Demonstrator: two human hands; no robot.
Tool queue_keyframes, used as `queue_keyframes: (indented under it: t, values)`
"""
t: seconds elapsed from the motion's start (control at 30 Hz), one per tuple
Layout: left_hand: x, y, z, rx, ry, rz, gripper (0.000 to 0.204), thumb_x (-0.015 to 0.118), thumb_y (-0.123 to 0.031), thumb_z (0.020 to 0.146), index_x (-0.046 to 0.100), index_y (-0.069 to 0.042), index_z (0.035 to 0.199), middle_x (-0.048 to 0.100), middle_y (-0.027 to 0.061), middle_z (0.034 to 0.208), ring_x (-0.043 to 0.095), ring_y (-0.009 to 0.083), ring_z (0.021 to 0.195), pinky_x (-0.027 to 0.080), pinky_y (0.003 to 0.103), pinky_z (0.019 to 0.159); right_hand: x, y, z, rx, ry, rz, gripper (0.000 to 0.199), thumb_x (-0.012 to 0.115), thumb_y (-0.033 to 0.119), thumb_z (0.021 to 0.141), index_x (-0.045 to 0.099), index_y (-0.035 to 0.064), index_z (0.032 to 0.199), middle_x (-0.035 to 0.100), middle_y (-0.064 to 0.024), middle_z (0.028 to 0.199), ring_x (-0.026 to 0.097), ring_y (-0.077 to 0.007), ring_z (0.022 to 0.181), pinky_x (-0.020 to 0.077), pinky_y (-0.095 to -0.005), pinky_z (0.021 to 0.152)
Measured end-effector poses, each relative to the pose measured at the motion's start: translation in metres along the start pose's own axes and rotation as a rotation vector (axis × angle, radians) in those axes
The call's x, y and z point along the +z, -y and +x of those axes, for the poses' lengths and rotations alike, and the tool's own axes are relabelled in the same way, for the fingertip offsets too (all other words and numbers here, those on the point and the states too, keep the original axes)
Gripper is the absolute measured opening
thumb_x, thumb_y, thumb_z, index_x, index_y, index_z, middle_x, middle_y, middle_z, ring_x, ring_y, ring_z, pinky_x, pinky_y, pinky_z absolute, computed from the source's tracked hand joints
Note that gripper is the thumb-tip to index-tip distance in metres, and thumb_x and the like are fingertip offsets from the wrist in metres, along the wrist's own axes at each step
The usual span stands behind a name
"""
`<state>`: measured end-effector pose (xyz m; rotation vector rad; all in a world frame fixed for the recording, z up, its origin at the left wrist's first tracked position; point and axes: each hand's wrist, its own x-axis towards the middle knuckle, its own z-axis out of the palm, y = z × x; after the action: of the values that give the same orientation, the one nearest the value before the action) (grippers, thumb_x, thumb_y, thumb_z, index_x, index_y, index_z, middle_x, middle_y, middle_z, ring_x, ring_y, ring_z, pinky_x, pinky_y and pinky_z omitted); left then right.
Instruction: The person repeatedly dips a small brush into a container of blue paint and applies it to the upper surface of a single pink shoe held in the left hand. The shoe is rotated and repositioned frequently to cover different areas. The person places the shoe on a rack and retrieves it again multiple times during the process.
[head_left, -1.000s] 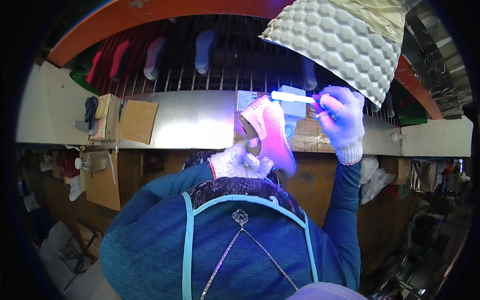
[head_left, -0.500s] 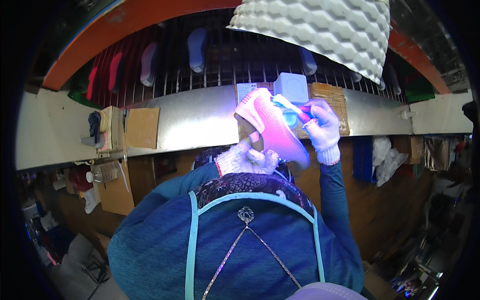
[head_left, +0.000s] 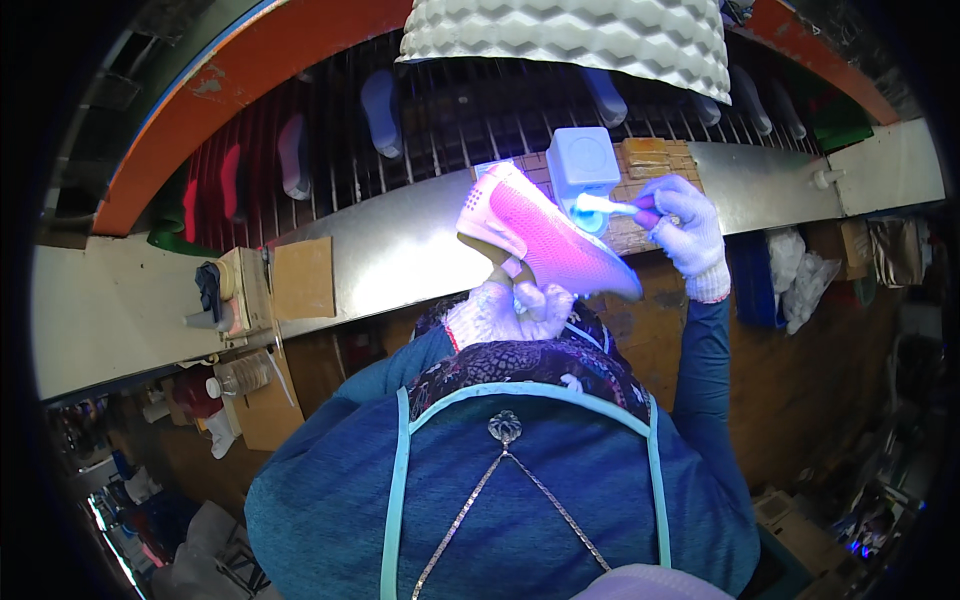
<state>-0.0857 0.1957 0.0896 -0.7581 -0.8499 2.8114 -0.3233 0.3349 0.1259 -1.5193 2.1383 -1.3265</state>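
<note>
Both gloved hands have drawn in since a second ago: the left hand [head_left: 508,310] grips the pink shoe [head_left: 545,235] from beneath, raised over the counter's [head_left: 400,255] near edge, and the right hand [head_left: 685,225], fingers pinched on a glowing pen light [head_left: 605,206], has brought its tip from up and away down beside the shoe's side, so close inspection looks under way. A pale square box [head_left: 583,160] stands just behind; brown cardboard pieces [head_left: 302,277] sit toward the counter's left end.

Left hand [head_left: 508,310] gloved, raised near the chest, fingers curled shut in a grip; right hand [head_left: 685,222] gloved, higher, arm extended, fingers closed.
</note>
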Motion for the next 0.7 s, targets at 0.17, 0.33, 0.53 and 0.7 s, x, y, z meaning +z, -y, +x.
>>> queue_keyframes:
  t: [0.17, 0.33, 0.53, 0.7]
  values:
    - [0.016, -0.027, 0.007, 0.158, 0.112, 0.216, 0.04, 0.047, -0.035, 0.102, 0.056, 0.003, 0.112, 0.065, 0.0195, 0.092, 0.067, 0.0308, 0.088, 0.053, 0.059, 0.094, 0.029, 0.016, -0.008, 0.315, -0.174, 0.2, 0.007, 0.071, 0.0, 0.081, 0.069, -0.0052, 0.086, 0.059, -0.0037, 0.089, 0.057, -0.0091, 0.076, 0.0465, -0.0239, 0.063]
    - [0.04, -0.069, 0.015, 0.612, 0.17, 0.779, 0.06, 0.066, -0.042, 0.093, 0.047, -0.003, 0.136, 0.062, 0.0171, 0.12, 0.063, 0.0314, 0.114, 0.054, 0.055, 0.096, 0.046, 0.04, -0.025, 0.299, -0.125, 0.325, 0.014, 0.074, 0.005, 0.083, 0.07, -0.0048, 0.093, 0.059, -0.0031, 0.093, 0.055, -0.0078, 0.073, 0.043, -0.0219, 0.06]
    - [0.054, -0.089, 0.007, 0.928, -0.026, 0.949, 0.058, 0.072, -0.04, 0.089, 0.052, -0.007, 0.133, 0.061, 0.0093, 0.122, 0.06, 0.021, 0.113, 0.052, 0.04, 0.094, 0.028, 0.046, -0.022, 0.193, -0.232, 0.217, 0.018, 0.077, 0.008, 0.082, 0.073, -0.002, 0.096, 0.059, -0.0027, 0.091, 0.057, -0.0099, 0.08, 0.0443, -0.0244, 0.067]
    - [0.06, -0.092, 0.007, 0.968, -0.054, 1.017, 0.057, 0.073, -0.037, 0.089, 0.054, -0.009, 0.134, 0.061, 0.0063, 0.121, 0.058, 0.0165, 0.111, 0.049, 0.034, 0.091, 0.015, 0.051, -0.006, 0.066, -0.224, -0.132, 0.017, 0.079, 0.013, 0.078, 0.074, 0.0033, 0.092, 0.063, -0.005, 0.092, 0.061, -0.0159, 0.082, 0.0452, -0.0292, 0.071]
